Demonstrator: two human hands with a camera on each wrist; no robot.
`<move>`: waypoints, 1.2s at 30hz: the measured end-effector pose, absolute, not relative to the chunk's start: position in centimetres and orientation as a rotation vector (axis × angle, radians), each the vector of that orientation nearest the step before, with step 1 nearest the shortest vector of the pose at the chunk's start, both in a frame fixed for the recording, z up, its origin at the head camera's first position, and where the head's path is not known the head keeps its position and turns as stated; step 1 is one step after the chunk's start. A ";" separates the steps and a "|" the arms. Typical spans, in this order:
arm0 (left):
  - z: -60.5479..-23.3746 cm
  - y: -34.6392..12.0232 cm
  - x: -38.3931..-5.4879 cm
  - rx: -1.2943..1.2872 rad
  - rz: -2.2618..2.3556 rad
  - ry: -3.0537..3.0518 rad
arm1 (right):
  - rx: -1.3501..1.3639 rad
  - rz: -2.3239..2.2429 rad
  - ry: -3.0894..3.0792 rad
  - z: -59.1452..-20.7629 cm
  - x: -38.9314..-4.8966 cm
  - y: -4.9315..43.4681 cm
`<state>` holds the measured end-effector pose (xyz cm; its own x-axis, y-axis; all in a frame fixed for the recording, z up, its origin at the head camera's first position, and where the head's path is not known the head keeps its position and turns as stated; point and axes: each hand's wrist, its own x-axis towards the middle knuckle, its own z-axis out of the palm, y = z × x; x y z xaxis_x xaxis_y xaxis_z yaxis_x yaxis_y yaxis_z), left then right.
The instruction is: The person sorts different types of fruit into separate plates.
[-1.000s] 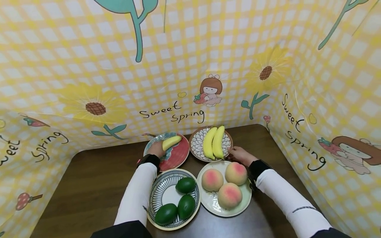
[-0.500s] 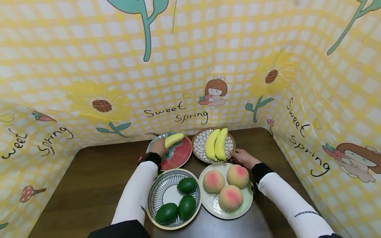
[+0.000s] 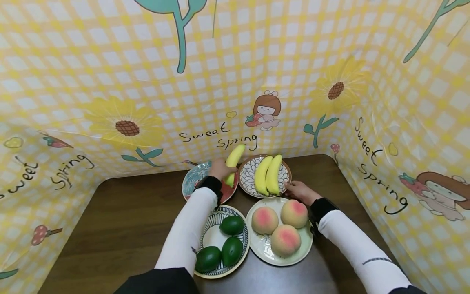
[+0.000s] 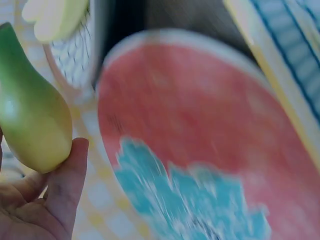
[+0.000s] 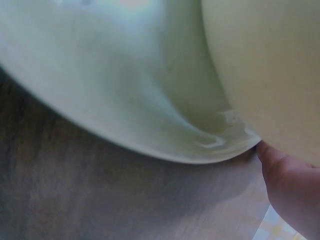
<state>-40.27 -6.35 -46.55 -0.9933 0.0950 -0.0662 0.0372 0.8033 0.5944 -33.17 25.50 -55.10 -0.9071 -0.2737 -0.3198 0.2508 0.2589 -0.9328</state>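
Left hand (image 3: pixel 219 168) has its grip wrapped round a yellow-green banana (image 3: pixel 233 160), lifted near frame centre above the red plate (image 3: pixel 193 184), just left of the patterned plate (image 3: pixel 247 176) carrying two bananas (image 3: pixel 269 174). Right hand (image 3: pixel 299 191) rests at that plate's lower-right rim; its grip cannot be made out.

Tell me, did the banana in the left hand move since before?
Yes. The banana was lying on the red plate; now the left hand holds it raised, tipped up over that plate's right edge, nearer the plate with two bananas.
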 end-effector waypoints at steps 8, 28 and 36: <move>-47.3 -2.7 -39.3 0.057 0.762 2.861 | -0.085 -1.730 2.073 -60.1 -35.4 25.9; -47.9 -1.4 -39.8 0.033 0.648 2.733 | 0.088 -1.572 2.226 -52.1 -31.8 22.2; -52.9 -2.1 -43.7 0.485 0.719 2.707 | 0.150 -1.589 2.241 -53.1 -32.1 24.2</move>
<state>-43.73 -2.14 -52.87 -0.8986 0.3925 -0.1960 0.2436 0.8179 0.5213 -32.05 24.18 -53.05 -0.9190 -0.1347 -0.3706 0.3051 0.3524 -0.8847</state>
